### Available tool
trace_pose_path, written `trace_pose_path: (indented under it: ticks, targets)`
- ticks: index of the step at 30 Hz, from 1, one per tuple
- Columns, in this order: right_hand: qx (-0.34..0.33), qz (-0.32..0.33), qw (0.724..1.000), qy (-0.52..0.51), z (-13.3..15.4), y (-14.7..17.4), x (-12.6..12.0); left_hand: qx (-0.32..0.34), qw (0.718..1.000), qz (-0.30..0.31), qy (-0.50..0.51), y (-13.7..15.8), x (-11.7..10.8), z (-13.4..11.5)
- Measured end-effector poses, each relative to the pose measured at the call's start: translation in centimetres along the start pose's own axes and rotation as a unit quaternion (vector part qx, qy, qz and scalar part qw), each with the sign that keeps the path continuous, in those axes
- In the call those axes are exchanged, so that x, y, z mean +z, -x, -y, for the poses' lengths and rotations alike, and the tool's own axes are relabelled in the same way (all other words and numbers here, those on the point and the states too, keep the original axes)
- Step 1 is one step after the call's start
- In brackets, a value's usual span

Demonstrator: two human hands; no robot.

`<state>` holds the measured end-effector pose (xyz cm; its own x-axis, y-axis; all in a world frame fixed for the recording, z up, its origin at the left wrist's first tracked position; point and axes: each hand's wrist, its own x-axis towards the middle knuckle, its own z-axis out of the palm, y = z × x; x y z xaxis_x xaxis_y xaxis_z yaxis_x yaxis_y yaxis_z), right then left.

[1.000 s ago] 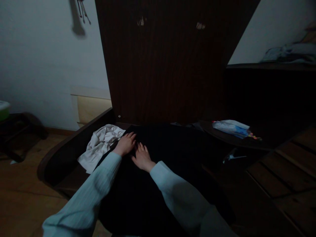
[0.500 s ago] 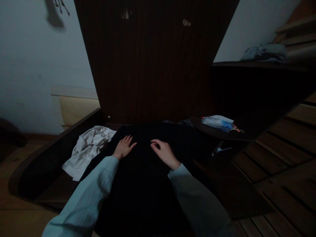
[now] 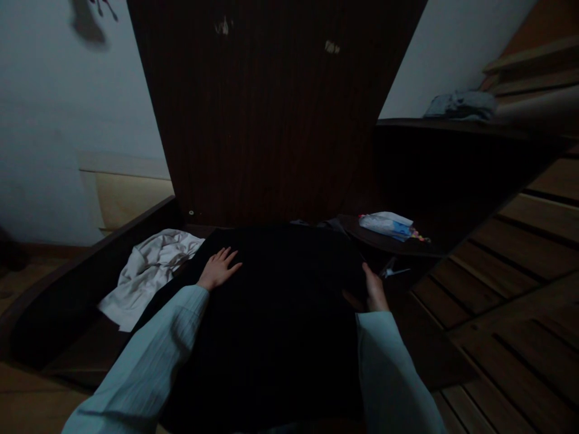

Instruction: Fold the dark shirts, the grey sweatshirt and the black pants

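Observation:
A large black cloth (image 3: 275, 313) lies spread out in front of me; it is too dark to tell what kind of garment or cover it is. Flat on its left part rests my left hand (image 3: 218, 269), fingers spread, holding nothing. My right hand (image 3: 375, 289) is at the cloth's right edge, its thumb up and its fingers curled around the edge, partly lost in the dark. A crumpled white cloth (image 3: 151, 268) lies to the left of the black one.
Behind the cloth rises a dark wooden panel (image 3: 271, 120). On a rounded shelf (image 3: 375, 242) at right lies a white and blue packet (image 3: 386, 224). A folded grey cloth (image 3: 461, 105) sits on the upper shelf. Wooden slats (image 3: 511, 241) run along the right side.
My right hand has moved right, from above the middle of the black cloth to its right edge, and has closed on it. My left hand stays flat. The view has shifted slightly.

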<state>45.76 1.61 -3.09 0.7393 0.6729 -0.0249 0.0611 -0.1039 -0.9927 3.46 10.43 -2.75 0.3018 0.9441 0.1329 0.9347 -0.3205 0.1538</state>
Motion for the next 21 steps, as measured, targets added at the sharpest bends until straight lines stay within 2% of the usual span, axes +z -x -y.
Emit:
trace_pose_path:
  ticks: [3,6,8,10,15,21]
  targets:
    - [0.054,-0.025,0.995,0.08,0.4,-0.1,-0.8,0.002,1.0,-0.002,0.001,0.0,0.1,0.1]
    - [0.051,-0.049,0.979,0.189,0.9,-0.3,-1.6,0.0,1.0,-0.003,-0.005,0.0,0.1,0.1]
    - [0.047,-0.055,0.976,0.205,1.3,-0.2,-1.7,-0.001,1.0,-0.001,-0.005,0.0,0.0,0.1]
    - [0.056,-0.065,0.983,0.165,1.7,0.2,-1.6,-0.001,1.0,0.005,-0.005,0.0,-0.1,0.0]
    - [0.047,-0.133,0.989,-0.034,2.8,2.0,-1.7,-0.006,1.0,0.015,-0.01,0.2,-0.6,-0.3]
    - [0.067,-0.047,0.991,-0.102,4.4,2.1,-4.3,-0.01,1.0,0.015,-0.018,0.2,-0.8,-0.5]
